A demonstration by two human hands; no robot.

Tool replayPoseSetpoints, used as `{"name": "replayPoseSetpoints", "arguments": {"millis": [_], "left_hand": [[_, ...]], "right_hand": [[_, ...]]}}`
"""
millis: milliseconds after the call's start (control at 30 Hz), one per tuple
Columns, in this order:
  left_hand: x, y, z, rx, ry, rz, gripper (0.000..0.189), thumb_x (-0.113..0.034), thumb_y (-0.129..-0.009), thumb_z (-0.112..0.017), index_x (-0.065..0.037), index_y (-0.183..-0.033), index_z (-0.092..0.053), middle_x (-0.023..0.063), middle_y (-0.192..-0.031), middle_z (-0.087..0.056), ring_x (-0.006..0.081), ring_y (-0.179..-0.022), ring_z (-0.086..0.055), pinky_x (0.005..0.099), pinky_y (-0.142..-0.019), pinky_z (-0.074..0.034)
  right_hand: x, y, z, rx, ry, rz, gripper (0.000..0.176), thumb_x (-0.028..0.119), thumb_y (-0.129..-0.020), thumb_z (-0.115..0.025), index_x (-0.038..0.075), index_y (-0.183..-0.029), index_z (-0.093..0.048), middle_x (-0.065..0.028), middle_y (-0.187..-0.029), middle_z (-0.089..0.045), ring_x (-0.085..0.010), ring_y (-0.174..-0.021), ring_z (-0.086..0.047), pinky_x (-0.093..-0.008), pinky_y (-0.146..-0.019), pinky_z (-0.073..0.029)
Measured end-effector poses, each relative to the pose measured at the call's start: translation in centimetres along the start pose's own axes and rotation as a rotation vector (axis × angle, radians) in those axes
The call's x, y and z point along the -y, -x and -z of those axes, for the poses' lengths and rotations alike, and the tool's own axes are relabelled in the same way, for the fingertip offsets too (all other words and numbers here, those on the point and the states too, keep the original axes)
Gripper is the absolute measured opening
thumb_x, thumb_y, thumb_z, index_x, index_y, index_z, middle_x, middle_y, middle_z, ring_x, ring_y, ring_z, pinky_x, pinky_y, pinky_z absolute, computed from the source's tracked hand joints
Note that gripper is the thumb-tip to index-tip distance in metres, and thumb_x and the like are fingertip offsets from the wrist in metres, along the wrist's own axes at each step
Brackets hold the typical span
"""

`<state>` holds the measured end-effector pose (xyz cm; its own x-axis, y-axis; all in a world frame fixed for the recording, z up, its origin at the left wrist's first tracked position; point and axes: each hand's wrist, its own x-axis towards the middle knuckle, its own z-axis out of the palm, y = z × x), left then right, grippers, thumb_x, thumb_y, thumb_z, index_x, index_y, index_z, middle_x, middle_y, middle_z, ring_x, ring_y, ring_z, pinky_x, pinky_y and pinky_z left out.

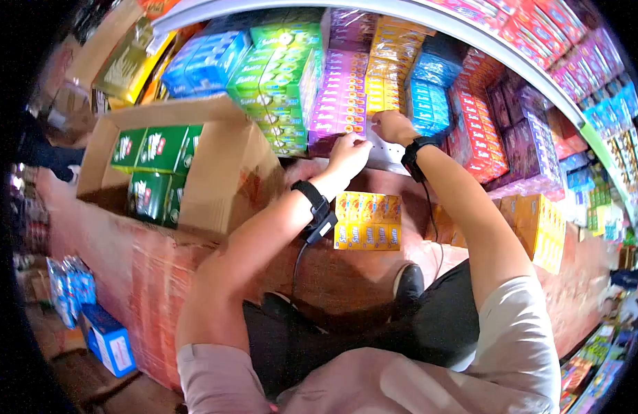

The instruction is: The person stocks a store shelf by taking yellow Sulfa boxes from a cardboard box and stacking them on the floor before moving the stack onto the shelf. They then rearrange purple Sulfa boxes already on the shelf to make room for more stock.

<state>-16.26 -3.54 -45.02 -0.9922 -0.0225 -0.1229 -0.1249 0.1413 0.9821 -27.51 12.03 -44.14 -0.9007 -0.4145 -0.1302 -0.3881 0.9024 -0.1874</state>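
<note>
Both my hands reach forward to a shelf of stacked packs. My left hand rests with fingers curled at the bottom of the purple packs, on the shelf's white edge. My right hand is closed beside it, pressing at the foot of the yellow packs. Whether either hand grips a pack is hidden by the fingers. Each wrist carries a black band with a cable.
An open cardboard box holding green packs stands at the left. Yellow packs lie on the red floor below my hands. Green, blue and red packs fill the shelf. More yellow boxes stand at the right; blue packs lie lower left.
</note>
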Motion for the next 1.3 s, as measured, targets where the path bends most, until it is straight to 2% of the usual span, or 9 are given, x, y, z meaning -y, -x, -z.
{"name": "replayPoseSetpoints", "arguments": {"millis": [100, 167, 333, 567, 700, 933, 1000, 1200, 1300], "left_hand": [[0.3, 0.0, -0.3, -0.038, -0.132, -0.083, 0.020, -0.018, -0.087, -0.061, 0.001, -0.091, -0.068, 0.0057, -0.075, -0.064, 0.0133, -0.069, -0.058, 0.0302, -0.065, -0.046], [-1.1, 1.2, -0.5, -0.140, -0.184, -0.109, 0.028, -0.024, -0.082, -0.064, 0.001, -0.092, -0.070, 0.0176, -0.087, -0.071, 0.0267, -0.081, -0.068, 0.0385, -0.075, -0.051], [-3.6, 2.2, -0.6, -0.029, -0.140, -0.041, 0.027, -0.025, -0.079, -0.065, 0.001, -0.082, -0.070, 0.0210, -0.077, -0.068, 0.0309, -0.074, -0.069, 0.0401, -0.069, -0.052], [-3.3, 1.5, -3.9, -0.204, -0.174, -0.222, 0.029, -0.025, -0.078, -0.065, 0.003, -0.074, -0.068, 0.0226, -0.074, -0.068, 0.0335, -0.072, -0.069, 0.0414, -0.071, -0.053], [-3.5, 1.6, -5.1, -0.081, -0.151, -0.246, 0.033, -0.026, -0.081, -0.063, 0.003, -0.065, -0.065, 0.0261, -0.074, -0.065, 0.0374, -0.073, -0.067, 0.0458, -0.070, -0.051], [-6.8, 4.2, -4.0, 0.220, -0.201, -0.022, 0.042, -0.032, -0.081, -0.058, 0.008, -0.093, -0.067, 0.0299, -0.098, -0.066, 0.0421, -0.095, -0.066, 0.0467, -0.086, -0.052], [-7.6, 5.4, -4.0, 0.267, -0.190, 0.019, 0.042, -0.031, -0.081, -0.059, 0.007, -0.098, -0.067, 0.0304, -0.105, -0.065, 0.0407, -0.102, -0.065, 0.0472, -0.088, -0.051], [-9.3, 7.2, -4.2, 0.682, -0.346, -0.239, 0.041, -0.024, -0.084, -0.052, 0.009, -0.103, -0.067, 0.0291, -0.108, -0.065, 0.0381, -0.104, -0.065, 0.0446, -0.088, -0.051], [-10.4, 8.0, -2.7, 0.668, -0.249, -0.195, 0.042, -0.024, -0.084, -0.050, 0.010, -0.102, -0.066, 0.0297, -0.108, -0.065, 0.0377, -0.104, -0.065, 0.0450, -0.087, -0.051]], "right_hand": [[0.0, 0.0, 0.3, 0.016, -0.020, 0.025, 0.034, 0.033, -0.086, -0.061, 0.012, -0.112, -0.068, -0.0175, -0.107, -0.068, -0.0360, -0.101, -0.065, -0.0455, -0.089, -0.051], [-1.2, -0.9, -0.7, -0.029, -0.029, 0.112, 0.032, 0.032, -0.086, -0.062, 0.012, -0.110, -0.069, -0.0166, -0.106, -0.069, -0.0349, -0.101, -0.065, -0.0447, -0.089, -0.051], [-0.8, -0.6, 0.7, -0.036, 0.010, 0.092, 0.034, 0.031, -0.087, -0.061, 0.009, -0.111, -0.068, -0.0180, -0.104, -0.069, -0.0361, -0.100, -0.065, -0.0443, -0.089, -0.051], [1.6, 0.3, 5.6, -0.150, 0.165, 0.033, 0.033, 0.031, -0.088, -0.061, 0.009, -0.110, -0.068, -0.0219, -0.106, -0.067, -0.0393, -0.097, -0.064, -0.0450, -0.085, -0.052], [3.0, 1.2, 9.0, -0.272, 0.301, 0.173, 0.030, 0.028, -0.089, -0.058, 0.010, -0.112, -0.066, -0.0209, -0.104, -0.067, -0.0392, -0.092, -0.065, -0.0476, -0.080, -0.053], [3.5, -0.9, 14.3, -0.376, 0.650, 0.415, 0.033, 0.029, -0.094, -0.051, 0.013, -0.121, -0.060, -0.0173, -0.117, -0.063, -0.0359, -0.096, -0.065, -0.0460, -0.082, -0.055], [3.6, -2.3, 15.3, -0.276, 0.593, 0.288, 0.042, 0.029, -0.093, -0.052, 0.013, -0.132, -0.052, -0.0193, -0.125, -0.059, -0.0375, -0.106, -0.061, -0.0473, -0.088, -0.052], [5.3, -4.9, 15.9, -0.297, 0.641, 0.319, 0.058, 0.031, -0.091, -0.054, 0.005, -0.142, -0.041, -0.0264, -0.134, -0.051, -0.0426, -0.121, -0.050, -0.0480, -0.101, -0.043], [5.6, -5.3, 15.8, -0.301, 0.664, 0.335, 0.061, 0.031, -0.091, -0.055, 0.001, -0.142, -0.039, -0.0261, -0.136, -0.049, -0.0418, -0.123, -0.049, -0.0468, -0.103, -0.041]]}}
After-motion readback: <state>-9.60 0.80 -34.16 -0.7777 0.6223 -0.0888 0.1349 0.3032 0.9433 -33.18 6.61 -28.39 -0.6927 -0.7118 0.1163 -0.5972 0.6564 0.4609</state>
